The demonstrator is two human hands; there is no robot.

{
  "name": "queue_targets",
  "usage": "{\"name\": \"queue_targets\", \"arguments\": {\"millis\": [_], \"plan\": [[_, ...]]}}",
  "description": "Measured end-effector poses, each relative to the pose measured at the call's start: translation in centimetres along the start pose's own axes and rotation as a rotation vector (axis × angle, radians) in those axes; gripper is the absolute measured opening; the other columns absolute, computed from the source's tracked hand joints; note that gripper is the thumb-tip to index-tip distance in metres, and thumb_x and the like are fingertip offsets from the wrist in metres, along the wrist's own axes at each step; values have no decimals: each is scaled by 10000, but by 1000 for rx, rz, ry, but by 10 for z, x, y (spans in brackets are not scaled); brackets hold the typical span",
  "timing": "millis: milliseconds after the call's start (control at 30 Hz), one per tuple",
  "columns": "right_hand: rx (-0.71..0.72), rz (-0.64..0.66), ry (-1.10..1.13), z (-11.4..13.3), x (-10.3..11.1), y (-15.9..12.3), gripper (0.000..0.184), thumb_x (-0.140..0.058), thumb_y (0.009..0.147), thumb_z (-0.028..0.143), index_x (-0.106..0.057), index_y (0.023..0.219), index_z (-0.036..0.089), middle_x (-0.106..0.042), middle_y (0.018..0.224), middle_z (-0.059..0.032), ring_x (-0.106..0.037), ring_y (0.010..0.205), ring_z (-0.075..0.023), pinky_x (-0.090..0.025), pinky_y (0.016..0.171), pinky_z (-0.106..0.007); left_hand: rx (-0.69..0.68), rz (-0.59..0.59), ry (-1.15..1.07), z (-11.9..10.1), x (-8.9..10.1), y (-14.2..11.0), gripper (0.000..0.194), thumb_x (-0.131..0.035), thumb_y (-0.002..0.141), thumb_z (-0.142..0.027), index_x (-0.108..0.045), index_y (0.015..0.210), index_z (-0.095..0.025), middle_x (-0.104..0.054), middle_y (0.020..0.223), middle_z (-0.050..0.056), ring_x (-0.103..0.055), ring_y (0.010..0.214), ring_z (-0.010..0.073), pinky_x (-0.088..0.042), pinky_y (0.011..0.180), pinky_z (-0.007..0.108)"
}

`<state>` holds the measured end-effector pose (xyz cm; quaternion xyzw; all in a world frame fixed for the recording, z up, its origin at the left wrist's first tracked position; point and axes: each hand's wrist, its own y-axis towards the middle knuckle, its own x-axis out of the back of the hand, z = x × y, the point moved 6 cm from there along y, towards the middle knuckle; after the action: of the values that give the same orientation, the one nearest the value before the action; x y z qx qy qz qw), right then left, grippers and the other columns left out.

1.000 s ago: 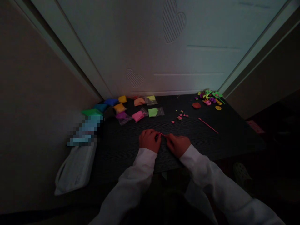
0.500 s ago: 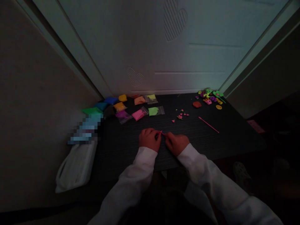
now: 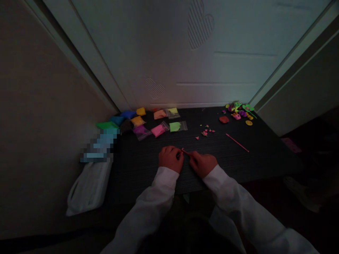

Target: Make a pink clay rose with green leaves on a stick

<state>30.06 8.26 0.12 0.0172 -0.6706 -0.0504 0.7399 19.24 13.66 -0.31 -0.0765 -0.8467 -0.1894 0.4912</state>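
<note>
My right hand (image 3: 203, 164) is closed around a thin pink clay modelling tool (image 3: 186, 152), its tip pointing left to the fingers of the other hand. My left hand (image 3: 171, 158) is curled with thumb and forefinger pinched together at that tip. A tiny pink bit (image 3: 182, 149) shows there, too small to make out clearly. Just beyond my hands lie several small pink and green clay pieces (image 3: 204, 133). A second pink modelling tool (image 3: 237, 143) rests on the dark table (image 3: 137, 160) to the right.
Bags of coloured clay, such as a pink bag (image 3: 160, 129) and a light green bag (image 3: 178, 126), line the back left. A red clay lump (image 3: 224, 120) and a pile of colourful clay figures (image 3: 236, 108) sit back right. A white case (image 3: 90, 188) stands at the left edge.
The view has shifted slightly, so everything sits a little further right and lower. My right hand has drawn slightly away from the left, showing more of the tool.
</note>
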Motion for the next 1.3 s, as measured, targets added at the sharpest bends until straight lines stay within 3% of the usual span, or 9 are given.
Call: {"name": "queue_targets", "arguments": {"millis": [333, 533, 1300], "plan": [[-50, -42, 80, -6, 3, 0, 272, -319, 792, 324, -518, 960, 244, -647, 696, 7, -585, 598, -126, -321, 536, -219, -40, 0, -26, 5, -1, -2, 180, -487, 679, -303, -603, 767, -198, -590, 834, 40, -481, 846, 188, -361, 781, 329], [-35, -29, 57, -1, 1, -4, 262, -315, 789, 334, -513, 940, 252, -646, 685, 11, -585, 587, -139, -316, 523, -226, -50, -50, -44, 10, 2, -7, 174, -507, 669, -287, -611, 765, -186, -594, 823, 40, -490, 829, 176, -368, 787, 318], [33, 18, 24, 9, 0, -7, 261, -311, 795, 300, -515, 943, 231, -642, 702, -6, -587, 601, -140, -323, 545, -220, -33, -30, -13, 8, -1, -5, 161, -492, 681, -294, -622, 726, -212, -589, 822, 31, -474, 829, 186, -362, 760, 327]]}}
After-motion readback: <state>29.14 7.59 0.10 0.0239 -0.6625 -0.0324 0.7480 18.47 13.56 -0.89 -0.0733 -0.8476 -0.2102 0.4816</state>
